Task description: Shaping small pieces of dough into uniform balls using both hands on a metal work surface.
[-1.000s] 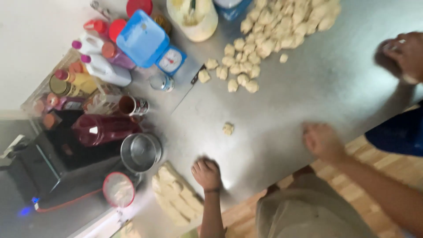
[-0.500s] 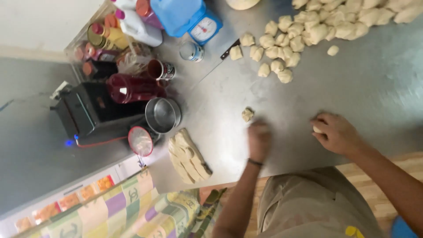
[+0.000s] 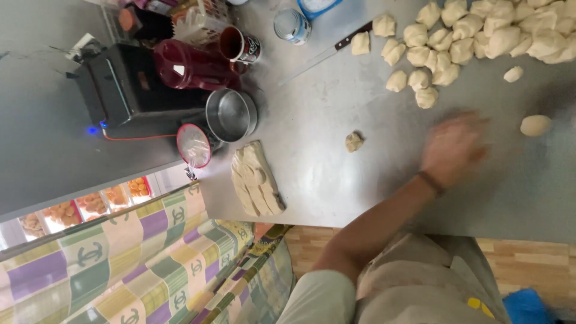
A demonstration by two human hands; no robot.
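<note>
A dough ball (image 3: 535,125) lies on the table (image 3: 360,180), right of the hand (image 3: 453,147).

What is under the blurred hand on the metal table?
The left hand lies palm-down on the steel table, blurred by motion. Whatever is beneath the palm is covered. Beside it lie a smooth dough ball and a small dough scrap.

Even, fairly bright light falls on the grey table (image 3: 336,180) with soft shadows; the one visible hand (image 3: 451,149) is motion-blurred (fingers smeared), everything else reasonably sharp.
</note>
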